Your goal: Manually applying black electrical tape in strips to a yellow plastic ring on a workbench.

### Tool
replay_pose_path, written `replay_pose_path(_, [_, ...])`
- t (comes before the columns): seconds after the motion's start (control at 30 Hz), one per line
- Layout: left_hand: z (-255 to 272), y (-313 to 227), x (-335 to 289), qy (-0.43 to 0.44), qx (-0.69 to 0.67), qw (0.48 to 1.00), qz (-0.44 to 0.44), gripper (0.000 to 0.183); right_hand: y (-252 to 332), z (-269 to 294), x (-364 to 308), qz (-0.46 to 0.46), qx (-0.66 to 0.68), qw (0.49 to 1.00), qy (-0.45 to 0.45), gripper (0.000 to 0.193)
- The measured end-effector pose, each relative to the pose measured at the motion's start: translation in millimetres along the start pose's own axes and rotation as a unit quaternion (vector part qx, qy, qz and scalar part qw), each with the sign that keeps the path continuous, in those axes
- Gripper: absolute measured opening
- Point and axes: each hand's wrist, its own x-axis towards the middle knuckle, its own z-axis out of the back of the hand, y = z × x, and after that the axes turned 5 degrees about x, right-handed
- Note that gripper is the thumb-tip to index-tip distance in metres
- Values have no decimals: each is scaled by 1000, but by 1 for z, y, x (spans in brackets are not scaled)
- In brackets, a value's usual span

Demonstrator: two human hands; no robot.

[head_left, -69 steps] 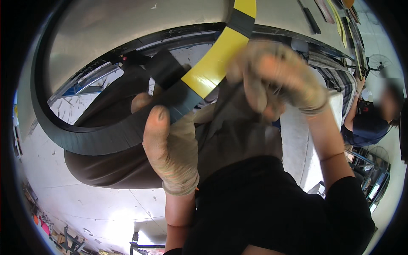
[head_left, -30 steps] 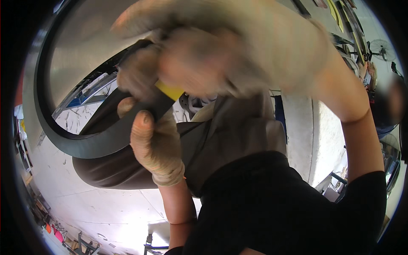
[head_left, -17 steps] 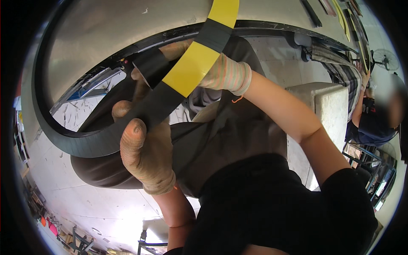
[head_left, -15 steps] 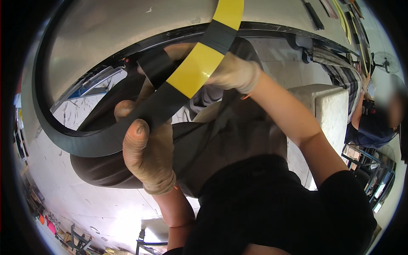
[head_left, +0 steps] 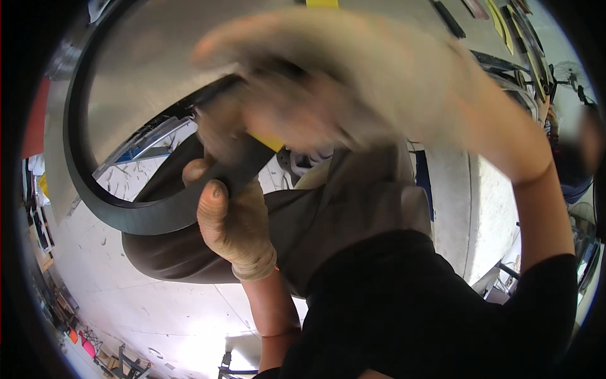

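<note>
A flat, curved black band with yellow sections (head_left: 151, 218) loops from the far left round to the front. My left hand (head_left: 243, 230), in a worn fabric glove with a stained thumb, is closed on its near part, the thumb lying over the dark face. Ahead of that grip, a corner of a yellow section shows. My right hand (head_left: 379, 69), also gloved, is raised over the band and strongly smeared by motion. It hides much of the band, and its fingers cannot be made out clearly.
A wide metal-topped table (head_left: 177, 38) lies ahead. On it at the far right are yellow strips (head_left: 499, 28) and a dark bar (head_left: 448, 19). A pale block (head_left: 454, 215) stands right of my legs. Another person (head_left: 574, 151) is at the right edge.
My right hand has come off the band's yellow part and swung up, now blurred. The left hand keeps its grip. The view has shifted slightly.
</note>
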Motion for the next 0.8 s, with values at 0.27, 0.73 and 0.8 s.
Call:
replay_pose_path(0.27, [-26, 2, 7, 56, 39, 998, 1, 32, -43, -60, -44, -296, 431, 852, 12, 48])
replay_pose_path(0.73, [-56, 7, -20, -17, 39, 998, 56, 49, -68, -29, -52, -155, 631, 760, -2, 58])
replay_pose_path(0.8, [-68, 18, -17, -52, 37, 998, 8, 51, -71, -11, -53, -148, 718, 679, 41, 54])
